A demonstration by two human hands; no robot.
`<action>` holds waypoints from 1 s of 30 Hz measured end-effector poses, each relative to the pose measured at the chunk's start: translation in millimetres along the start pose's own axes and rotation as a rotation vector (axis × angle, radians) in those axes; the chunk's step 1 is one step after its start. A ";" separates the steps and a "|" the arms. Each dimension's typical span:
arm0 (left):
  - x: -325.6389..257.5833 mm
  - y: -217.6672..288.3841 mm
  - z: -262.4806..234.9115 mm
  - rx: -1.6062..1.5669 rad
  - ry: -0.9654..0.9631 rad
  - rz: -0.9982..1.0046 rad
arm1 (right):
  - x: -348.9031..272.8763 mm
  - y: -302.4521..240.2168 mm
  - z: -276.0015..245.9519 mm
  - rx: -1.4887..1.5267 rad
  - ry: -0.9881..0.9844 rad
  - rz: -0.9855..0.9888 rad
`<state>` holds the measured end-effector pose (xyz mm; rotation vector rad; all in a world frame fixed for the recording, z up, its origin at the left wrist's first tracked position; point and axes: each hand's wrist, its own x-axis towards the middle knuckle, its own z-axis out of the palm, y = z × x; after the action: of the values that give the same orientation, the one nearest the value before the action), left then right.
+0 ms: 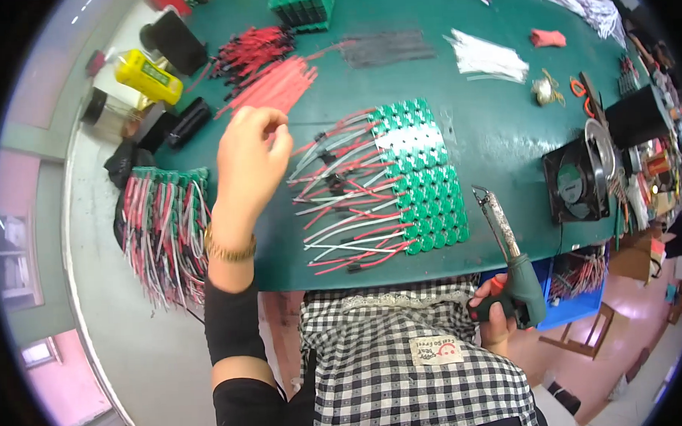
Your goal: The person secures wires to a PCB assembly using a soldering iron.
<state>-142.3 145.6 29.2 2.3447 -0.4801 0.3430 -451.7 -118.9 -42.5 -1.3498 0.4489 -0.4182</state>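
Observation:
My left hand (pixel 253 157) is raised over the left part of the table, its fingers curled toward the thumb. Whatever it may hold is too small or hidden to make out. Just beyond it lies a bundle of red tubes (pixel 274 86). My right hand (pixel 496 313) grips a green pistol-shaped soldering iron (pixel 520 281) at the table's front edge; its long metal tip points away from me. Between the hands lies a panel of round green circuit boards (pixel 432 197), with red, white and black wires (pixel 348 205) fanning out from its left side.
Wired boards (pixel 166 220) hang at the left edge, near a yellow bottle (pixel 148 77). Red-black wires (pixel 254 53), black tubes (pixel 387 49), white tubes (pixel 488 56) and a green board stack (pixel 301 5) lie farther back. A black fan (pixel 575 181) stands right, near orange-handled scissors (pixel 579 88).

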 end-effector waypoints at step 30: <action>133.2 -106.3 20.3 0.751 -0.210 0.131 | 143.5 -49.7 70.9 0.053 -0.249 0.101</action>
<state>25.1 171.5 1.2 3.1058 -0.6963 0.3857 -294.1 -145.0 8.1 -1.3013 0.2957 -0.1738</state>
